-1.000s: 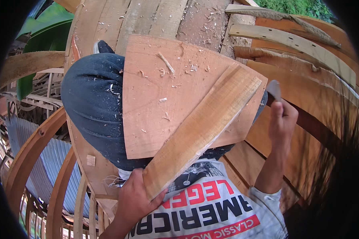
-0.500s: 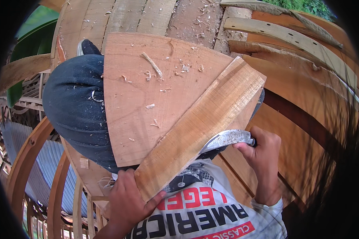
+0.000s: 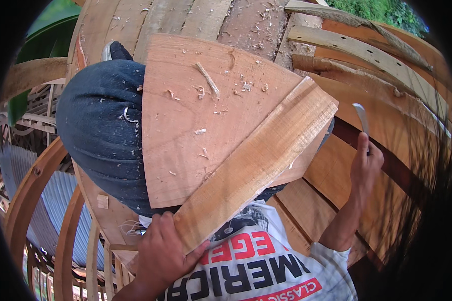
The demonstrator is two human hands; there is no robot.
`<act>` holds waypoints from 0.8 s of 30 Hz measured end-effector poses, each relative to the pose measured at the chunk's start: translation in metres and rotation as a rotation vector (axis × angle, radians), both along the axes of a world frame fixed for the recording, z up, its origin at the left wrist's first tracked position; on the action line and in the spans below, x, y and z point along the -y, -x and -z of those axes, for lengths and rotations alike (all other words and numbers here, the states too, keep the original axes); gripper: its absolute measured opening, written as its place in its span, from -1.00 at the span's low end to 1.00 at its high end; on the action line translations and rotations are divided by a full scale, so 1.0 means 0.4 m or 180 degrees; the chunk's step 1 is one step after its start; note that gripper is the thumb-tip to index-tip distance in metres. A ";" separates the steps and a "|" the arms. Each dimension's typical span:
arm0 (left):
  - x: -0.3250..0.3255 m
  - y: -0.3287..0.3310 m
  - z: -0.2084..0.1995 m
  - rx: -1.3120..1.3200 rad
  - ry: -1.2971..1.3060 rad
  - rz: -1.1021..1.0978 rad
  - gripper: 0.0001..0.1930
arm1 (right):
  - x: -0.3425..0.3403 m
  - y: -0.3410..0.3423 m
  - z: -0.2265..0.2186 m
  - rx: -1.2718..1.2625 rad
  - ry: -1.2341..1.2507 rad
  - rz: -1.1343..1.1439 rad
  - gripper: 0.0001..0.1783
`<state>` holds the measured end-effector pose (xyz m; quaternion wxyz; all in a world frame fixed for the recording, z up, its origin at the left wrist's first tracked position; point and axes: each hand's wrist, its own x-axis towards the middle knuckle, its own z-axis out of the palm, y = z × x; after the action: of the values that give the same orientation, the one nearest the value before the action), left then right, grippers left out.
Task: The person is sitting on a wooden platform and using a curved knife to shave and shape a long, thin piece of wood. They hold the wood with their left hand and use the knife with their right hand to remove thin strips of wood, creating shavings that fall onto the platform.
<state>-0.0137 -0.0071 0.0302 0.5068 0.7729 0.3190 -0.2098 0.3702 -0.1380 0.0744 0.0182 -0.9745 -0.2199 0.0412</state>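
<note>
A plank lies slantwise over a thin wooden panel that rests across the person's lap, its far end close to the panel's far right corner and its near end jutting past the near edge, just to the right of the near left corner, toward the shirt. The left hand is closed around that near end, fingers over the corner and thumb along the edge nearest the body. The right hand grips the handle of a curved-blade knife, raised beyond the panel's right edge with the blade apart from the plank. As for progress, some paring appears to be done: the plank's body-side edge is pale and freshly roughened, with a small sliver standing off it, and wood shavings lie mostly on the far half of the panel, with more scattered over the floorboards past its far edge. The plank's broad upper face looks fairly even, while the body-side edge looks ragged in places, so smoothing there is probably unfinished; how much wood is left to come off cannot be told, since no marked line can be made out. The other long edge runs fairly straight, and whether it has been worked is unclear. Curved ribs stand beyond the panel's right side.
</note>
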 end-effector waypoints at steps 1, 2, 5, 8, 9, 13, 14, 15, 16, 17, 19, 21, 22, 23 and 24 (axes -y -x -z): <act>-0.007 -0.002 0.002 0.0025 0.0068 -0.0009 -0.15 | 0.000 0.018 -0.011 -0.0150 -0.0165 -0.0128 -0.28; -0.008 -0.005 -0.001 0.0004 0.0129 -0.0054 -0.16 | 0.001 0.051 -0.021 -0.0348 -0.0335 -0.0289 -0.28; -0.001 -0.011 -0.001 -0.0009 0.0071 -0.0032 -0.17 | -0.015 0.177 0.003 -0.0720 -0.0127 -0.1301 -0.28; 0.009 -0.011 0.011 0.0083 -0.0093 0.0091 -0.17 | -0.042 0.235 0.023 -0.1159 0.0270 -0.1786 -0.27; 0.012 -0.009 0.013 0.0108 -0.0145 0.0129 -0.17 | -0.051 0.220 0.032 -0.1106 0.0300 -0.1814 -0.26; -0.002 -0.023 0.001 0.0091 -0.0012 0.0016 -0.17 | -0.062 0.182 0.062 -0.0720 0.0091 -0.2029 -0.23; 0.000 -0.027 -0.001 0.0092 0.0004 -0.0019 -0.17 | -0.064 0.171 0.068 -0.0636 0.0038 -0.2066 -0.23; 0.001 -0.031 -0.002 0.0091 0.0020 -0.0058 -0.18 | -0.066 0.163 0.075 -0.0531 0.0006 -0.2082 -0.22; 0.003 -0.033 -0.002 0.0035 0.0027 -0.0048 -0.18 | -0.070 0.154 0.077 -0.0407 -0.0024 -0.2167 -0.23; 0.007 -0.031 -0.003 -0.0026 0.0022 -0.0047 -0.18 | -0.076 0.142 0.080 -0.0283 -0.0068 -0.2261 -0.24; 0.008 -0.011 -0.005 -0.0073 0.0087 0.0009 -0.18 | -0.064 0.002 0.078 0.0238 -0.0101 -0.0334 -0.25; 0.006 0.021 -0.003 -0.0049 0.0212 0.0165 -0.19 | 0.017 -0.136 -0.006 0.0440 -0.0175 0.0133 -0.25; -0.005 0.007 0.004 0.0008 0.0170 0.0174 -0.19 | 0.022 -0.121 -0.010 0.0257 -0.0363 -0.0070 -0.24; -0.010 0.000 0.005 0.0014 0.0159 0.0109 -0.19 | 0.014 -0.082 -0.020 0.0015 -0.0524 -0.0345 -0.24; -0.024 -0.001 0.003 0.0036 0.0239 0.0121 -0.18 | 0.007 -0.028 -0.036 -0.0213 -0.0593 -0.0538 -0.23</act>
<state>-0.0134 0.0024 0.0291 0.5332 0.7604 0.2932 -0.2269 0.3813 -0.1408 0.0888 0.1124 -0.9446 -0.3034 0.0544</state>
